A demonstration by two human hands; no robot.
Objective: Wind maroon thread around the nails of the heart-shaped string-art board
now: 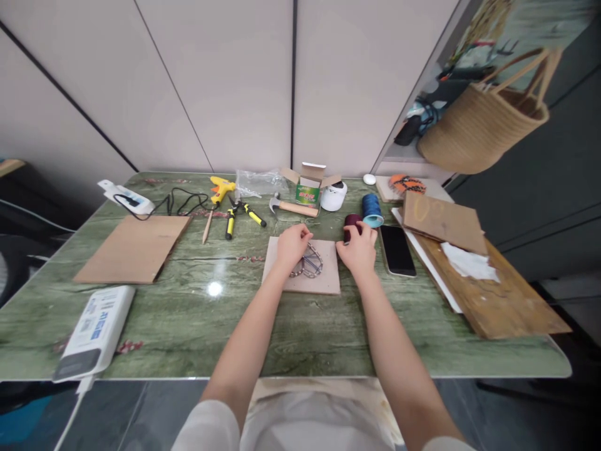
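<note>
Grasping the red spool point(351, 221), the right hand point(359, 252) likely steadied it — the left hand point(292, 244), over the board point(304, 285), showed no certain hold.

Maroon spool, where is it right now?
In the head view, the maroon spool is right of centre at the right hand's fingertips, just left of the blue spool and past the board's far right corner.

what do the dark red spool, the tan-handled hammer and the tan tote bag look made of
Dark red cylindrical spool: probably matte thread, from its even colour; the right hand partly hides it. Tan-handled hammer: likely smooth wood, by its pale tone; the grey head looks metal. Tan tote bag: apparently matte woven straw or rope, given its ridges.
</note>
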